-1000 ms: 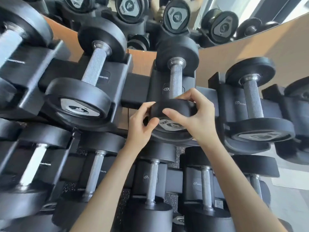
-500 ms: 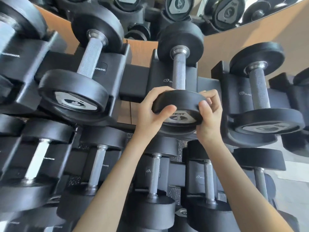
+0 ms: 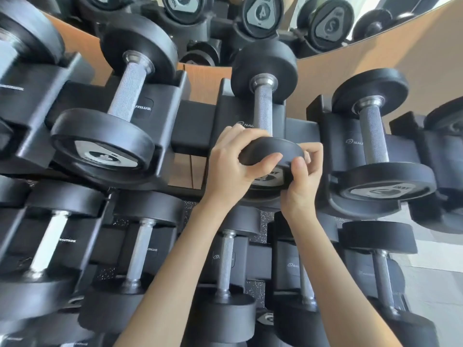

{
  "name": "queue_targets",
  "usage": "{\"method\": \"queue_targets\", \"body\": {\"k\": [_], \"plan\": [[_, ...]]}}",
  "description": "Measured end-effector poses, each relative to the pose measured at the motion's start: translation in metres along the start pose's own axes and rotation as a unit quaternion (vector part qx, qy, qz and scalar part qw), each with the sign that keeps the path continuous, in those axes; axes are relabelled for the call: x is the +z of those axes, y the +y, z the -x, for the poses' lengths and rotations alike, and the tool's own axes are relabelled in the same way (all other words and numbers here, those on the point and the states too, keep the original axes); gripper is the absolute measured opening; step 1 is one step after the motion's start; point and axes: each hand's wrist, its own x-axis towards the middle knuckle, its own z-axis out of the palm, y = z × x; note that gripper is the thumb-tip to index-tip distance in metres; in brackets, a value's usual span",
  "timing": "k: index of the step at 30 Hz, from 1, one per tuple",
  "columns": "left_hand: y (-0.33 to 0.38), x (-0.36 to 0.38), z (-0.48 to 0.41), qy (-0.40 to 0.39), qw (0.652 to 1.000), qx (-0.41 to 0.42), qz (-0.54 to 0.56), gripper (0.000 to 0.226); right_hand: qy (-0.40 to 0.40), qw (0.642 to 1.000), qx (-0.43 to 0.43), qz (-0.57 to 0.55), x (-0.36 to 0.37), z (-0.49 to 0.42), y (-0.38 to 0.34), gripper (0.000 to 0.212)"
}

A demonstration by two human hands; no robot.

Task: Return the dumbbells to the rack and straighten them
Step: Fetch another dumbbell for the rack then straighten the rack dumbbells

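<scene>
A small black dumbbell [image 3: 263, 106] with a knurled steel handle lies in a cradle on the top tier of the black rack [image 3: 193, 126], near the middle. Its near head faces me. My left hand [image 3: 233, 166] wraps the left side of that near head, thumb across the front rim. My right hand [image 3: 302, 181] pinches the right side of the same head with thumb and fingers. The grey label on the head's face is mostly hidden by my hands.
A bigger dumbbell [image 3: 117, 116] sits in the cradle to the left, another [image 3: 375, 141] to the right. The lower tier holds several more dumbbells [image 3: 225, 266]. A mirror [image 3: 263, 16] above a wooden panel reflects the rack. Grey floor shows at the lower right.
Both hands have turned on the near head: the left thumb has slid across the front rim and the right fingers have curled in. The view has shifted slightly downward.
</scene>
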Motion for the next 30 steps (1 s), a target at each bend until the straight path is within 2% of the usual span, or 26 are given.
{"method": "queue_targets", "body": {"k": [6, 9, 12, 19, 22, 24, 26, 28, 30], "plan": [[-0.012, -0.013, 0.009, 0.023, 0.994, -0.05, 0.093, 0.049, -0.046, 0.998, -0.009, 0.047, 0.009, 0.002, -0.006, 0.02], [-0.006, -0.013, 0.009, 0.007, 0.995, -0.051, 0.091, 0.051, -0.051, 0.998, 0.004, 0.038, 0.006, 0.002, -0.007, 0.019], [-0.01, -0.01, 0.009, 0.027, 0.994, -0.043, 0.093, 0.047, -0.053, 0.998, -0.005, 0.033, 0.004, 0.001, -0.005, 0.023], [-0.004, -0.013, 0.015, 0.005, 0.996, -0.064, 0.057, 0.049, -0.089, 0.993, 0.033, 0.077, 0.001, 0.003, -0.015, 0.017], [0.01, -0.029, 0.017, -0.074, 0.99, -0.106, -0.058, 0.055, -0.113, 0.977, 0.03, 0.18, -0.002, 0.011, -0.032, 0.018], [0.02, -0.054, 0.02, -0.141, 0.964, -0.089, -0.207, 0.052, -0.124, 0.938, 0.007, 0.323, -0.006, 0.015, -0.044, 0.03], [0.029, -0.088, 0.03, -0.167, 0.923, -0.014, -0.346, 0.051, -0.135, 0.859, -0.065, 0.49, -0.012, 0.019, -0.054, 0.045], [0.036, -0.126, 0.049, -0.167, 0.894, 0.038, -0.415, 0.056, -0.134, 0.765, -0.153, 0.611, -0.012, 0.032, -0.065, 0.054], [0.037, -0.161, 0.072, -0.158, 0.882, 0.046, -0.442, 0.058, -0.125, 0.721, -0.205, 0.651, -0.005, 0.054, -0.074, 0.059]]}}
